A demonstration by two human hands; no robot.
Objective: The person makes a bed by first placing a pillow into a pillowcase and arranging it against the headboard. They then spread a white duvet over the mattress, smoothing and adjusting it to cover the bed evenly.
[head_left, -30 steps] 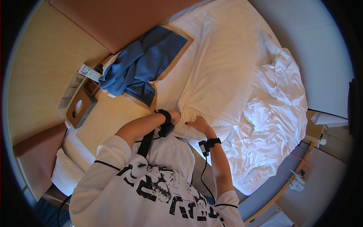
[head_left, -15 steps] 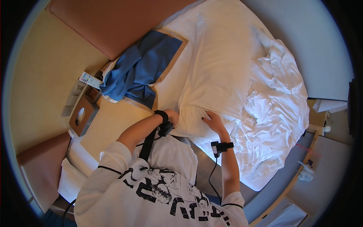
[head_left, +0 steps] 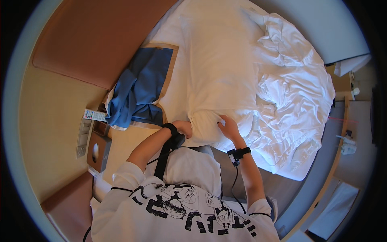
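Observation:
A long white pillow in a white case lies lengthwise on the bed, with the near end of its case in front of me. My left hand is closed on the left corner of that end, its fingertips partly hidden by the cloth. On the other side, my right hand pinches the fabric at the right of the near end between thumb and fingers. The cloth between my hands bulges in soft folds.
Left of the pillow lies a crumpled blue cloth with a tan border. A rumpled white duvet spreads to the right. Beside the wall are a remote control and a brown tissue box. A brown padded headboard stands upper left.
My view has turned, so the bed and wall furniture sit differently in the picture. Both hands stay at the pillow's near end, holding the case.

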